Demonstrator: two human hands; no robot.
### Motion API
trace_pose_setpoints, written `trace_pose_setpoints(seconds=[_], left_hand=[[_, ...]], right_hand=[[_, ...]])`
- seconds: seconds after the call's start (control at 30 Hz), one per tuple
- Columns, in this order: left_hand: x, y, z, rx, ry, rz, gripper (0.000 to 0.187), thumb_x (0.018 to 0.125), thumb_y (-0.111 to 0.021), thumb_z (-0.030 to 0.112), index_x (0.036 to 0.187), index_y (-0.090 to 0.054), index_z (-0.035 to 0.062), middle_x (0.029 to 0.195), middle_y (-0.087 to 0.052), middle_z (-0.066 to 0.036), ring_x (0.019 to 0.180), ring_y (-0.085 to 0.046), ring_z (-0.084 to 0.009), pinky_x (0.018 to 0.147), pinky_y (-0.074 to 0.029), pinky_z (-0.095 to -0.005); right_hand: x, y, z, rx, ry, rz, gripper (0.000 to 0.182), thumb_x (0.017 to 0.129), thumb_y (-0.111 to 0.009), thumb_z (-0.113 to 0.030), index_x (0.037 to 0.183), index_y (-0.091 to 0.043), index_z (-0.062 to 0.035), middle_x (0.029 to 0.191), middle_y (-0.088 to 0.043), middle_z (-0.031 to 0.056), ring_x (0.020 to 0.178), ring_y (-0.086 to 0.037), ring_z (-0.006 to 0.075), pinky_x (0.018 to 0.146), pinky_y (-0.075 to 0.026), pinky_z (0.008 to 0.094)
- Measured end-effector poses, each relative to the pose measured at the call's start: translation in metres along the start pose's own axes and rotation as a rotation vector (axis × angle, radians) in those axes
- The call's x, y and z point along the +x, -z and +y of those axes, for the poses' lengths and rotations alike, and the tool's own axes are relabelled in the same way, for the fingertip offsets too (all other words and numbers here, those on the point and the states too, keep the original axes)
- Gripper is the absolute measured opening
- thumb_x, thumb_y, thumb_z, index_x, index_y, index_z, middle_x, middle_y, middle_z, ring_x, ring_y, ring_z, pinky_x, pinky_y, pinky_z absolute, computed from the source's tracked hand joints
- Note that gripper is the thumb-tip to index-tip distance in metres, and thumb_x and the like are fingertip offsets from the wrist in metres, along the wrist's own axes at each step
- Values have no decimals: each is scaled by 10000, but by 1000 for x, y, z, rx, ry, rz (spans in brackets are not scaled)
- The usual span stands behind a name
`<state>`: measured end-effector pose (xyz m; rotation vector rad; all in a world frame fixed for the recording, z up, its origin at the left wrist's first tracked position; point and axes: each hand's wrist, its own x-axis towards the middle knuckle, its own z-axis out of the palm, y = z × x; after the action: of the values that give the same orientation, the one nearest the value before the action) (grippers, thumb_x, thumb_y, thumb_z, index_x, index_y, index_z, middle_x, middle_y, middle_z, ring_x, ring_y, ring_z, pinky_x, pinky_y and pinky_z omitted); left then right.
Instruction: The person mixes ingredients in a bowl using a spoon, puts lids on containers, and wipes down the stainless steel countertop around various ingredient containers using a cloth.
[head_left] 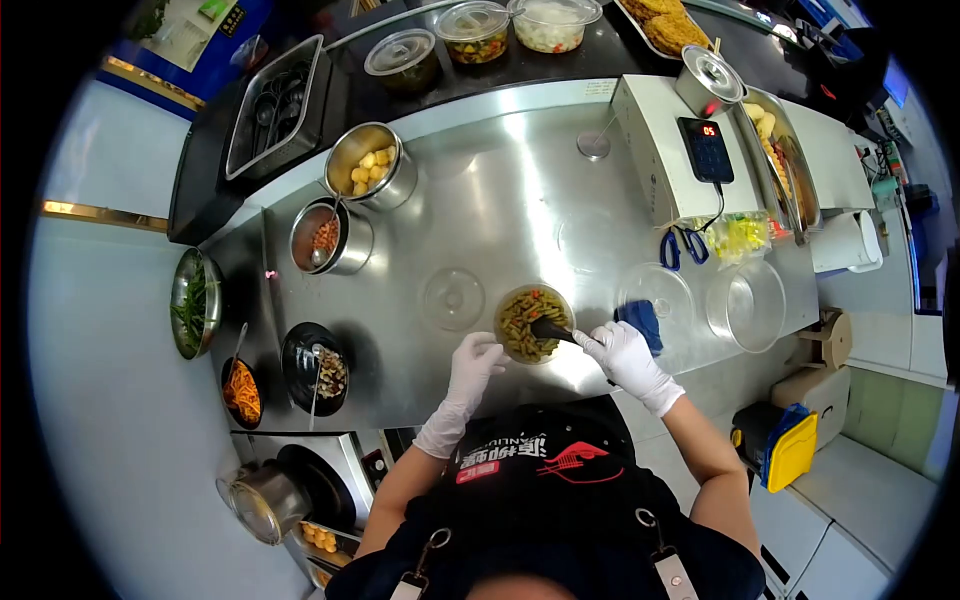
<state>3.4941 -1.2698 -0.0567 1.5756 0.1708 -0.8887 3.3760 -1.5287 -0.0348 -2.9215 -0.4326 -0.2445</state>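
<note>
Near front edge of steel table: round clear bowl full of chopped green and brown vegetables. Left hand, gloved, fingers curled against bowl rim. Right hand, gloved, grasping black spoon, dipped into bowl. Blue cloth just right of bowl.

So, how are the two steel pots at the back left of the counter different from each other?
The farther steel pot holds pale yellow chunks and has no utensil in it; the nearer steel pot holds a reddish mix, and a spoon handle leans out of it. The farther one looks somewhat bigger. Both are round, shiny, uncovered, and stand on the steel counter.
</note>
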Motion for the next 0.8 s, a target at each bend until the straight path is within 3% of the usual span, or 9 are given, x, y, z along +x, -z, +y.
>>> trace_pose_setpoints(seconds=[0.27, 0.3, 0.53, 0.8], left_hand=[[11, 0, -18, -134, -28, 25, 165, 860, -582, 24, 1003, -506, -5, 848, -606, -107, 716, -645, -191, 627, -553, -289], [12, 0, -20, -140, -34, 27, 155, 857, -580, 17, 993, -508, -3, 844, -606, -107, 710, -644, -191, 623, -553, -290], [16, 1, -22, -106, -55, 4, 132, 848, -575, -3, 964, -514, 7, 819, -607, -100, 680, -636, -188, 604, -551, -289], [20, 2, -31, -93, -96, 3, 121, 847, -572, -7, 953, -515, 13, 820, -599, -92, 678, -637, -188, 601, -548, -292]], right_hand=[[7, 38, -19, 66, 14, 87, 330, 703, -637, -136, 1023, -631, -58, 669, -470, 19, 625, -508, 176, 549, -420, 302], [9, 46, -25, 122, -3, 22, 288, 713, -627, -121, 993, -628, -51, 657, -478, 26, 617, -520, 181, 540, -427, 314], [38, 11, -33, 78, -24, 63, 252, 729, -602, -97, 974, -616, -44, 658, -500, 35, 614, -539, 192, 536, -452, 327], [20, 66, -34, 275, -80, -15, 242, 725, -694, -151, 944, -643, -62, 643, -506, 61, 600, -540, 236, 543, -444, 357]])
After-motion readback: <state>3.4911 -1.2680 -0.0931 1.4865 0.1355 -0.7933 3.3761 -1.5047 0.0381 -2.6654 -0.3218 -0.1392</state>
